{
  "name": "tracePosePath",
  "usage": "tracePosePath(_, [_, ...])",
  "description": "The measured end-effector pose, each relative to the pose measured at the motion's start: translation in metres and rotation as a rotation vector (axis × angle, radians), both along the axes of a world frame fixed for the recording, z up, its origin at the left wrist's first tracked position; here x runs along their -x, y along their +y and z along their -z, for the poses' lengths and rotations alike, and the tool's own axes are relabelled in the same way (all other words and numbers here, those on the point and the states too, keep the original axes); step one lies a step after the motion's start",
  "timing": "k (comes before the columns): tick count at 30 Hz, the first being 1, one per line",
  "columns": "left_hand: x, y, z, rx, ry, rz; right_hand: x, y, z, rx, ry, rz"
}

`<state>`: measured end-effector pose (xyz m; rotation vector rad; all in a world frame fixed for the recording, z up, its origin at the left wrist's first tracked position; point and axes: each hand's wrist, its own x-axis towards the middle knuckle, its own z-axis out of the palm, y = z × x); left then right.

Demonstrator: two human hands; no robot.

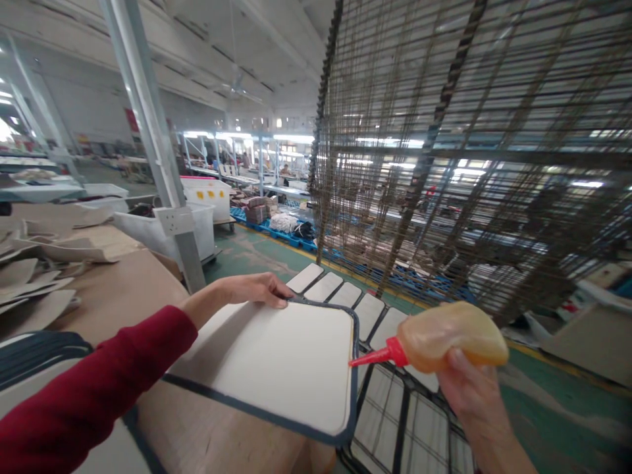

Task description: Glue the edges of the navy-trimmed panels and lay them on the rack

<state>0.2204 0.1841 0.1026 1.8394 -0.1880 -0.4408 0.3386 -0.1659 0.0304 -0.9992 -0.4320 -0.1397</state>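
My left hand (264, 288) grips the far edge of a white panel (276, 359) with rounded corners and a dark blue border. The panel is held up over the brown work surface, its right end reaching past the table's edge. In my right hand (471, 388) is a squeeze bottle (451, 336) of yellowish liquid with a red nozzle. It lies nearly level, and the nozzle's tip is at the panel's right border, where a thin yellowish line runs along the inner edge. Whether the tip touches the panel I cannot tell.
Stacked dark-edged panels (44, 359) lie at the left, near loose beige pieces (34, 289). A wire rack (405, 164) rises at the right; several white panels (328, 286) rest on its lower part. A metal post (153, 118) stands beyond the table, before white bins (205, 197).
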Motion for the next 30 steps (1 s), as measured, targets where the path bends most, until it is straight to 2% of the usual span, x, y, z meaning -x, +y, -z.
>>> tracePosePath(3, [0.000, 0.000, 0.000, -0.001, 0.007, -0.008, 0.001, -0.002, 0.000, 0.008, 0.029, -0.036])
tracePosePath(7, [0.001, -0.005, -0.002, 0.009, 0.024, -0.049, 0.005, -0.003, -0.004, 0.018, 0.043, -0.011])
tracePosePath(14, [0.005, -0.010, -0.005, 0.093, 0.075, -0.209, 0.012, -0.004, -0.007, 0.037, 0.003, -0.007])
tracePosePath(23, [0.006, 0.000, 0.001, 0.070, 0.057, -0.158, 0.016, -0.007, -0.003, 0.087, 0.011, -0.098])
tracePosePath(30, [0.007, 0.006, 0.009, 0.101, 0.035, -0.122, 0.022, -0.009, -0.001, 0.127, 0.044, -0.016])
